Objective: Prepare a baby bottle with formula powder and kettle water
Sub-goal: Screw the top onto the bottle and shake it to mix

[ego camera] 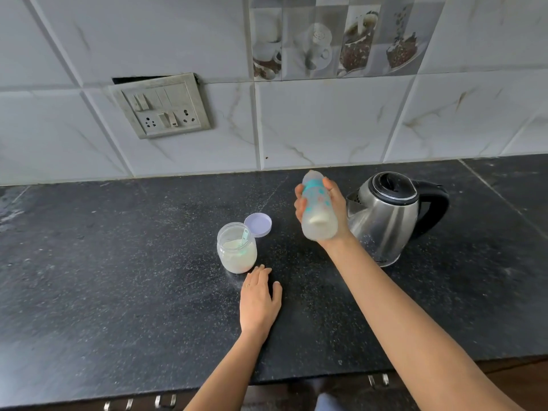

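Here, one black speckled counter (pixel 118 277) meets grey tiles; one kettle (pixel 388 218), one jar (pixel 236 250); right hand (pixel 329 212) grips one bottle (pixel 318 209); left hand (pixel 258 301) rests flat, fingers loose.

A single wide-angle view from the person's head looks forward and down over the dark counter (pixel 118 292) toward the tiled wall (pixel 326 123) — close enough that both forearms reach in from the bottom edge — with straight lines bowing near the frame's edges.

Jar (pixel 236 250) left of kettle (pixel 388 215), lid (pixel 258 224) behind.
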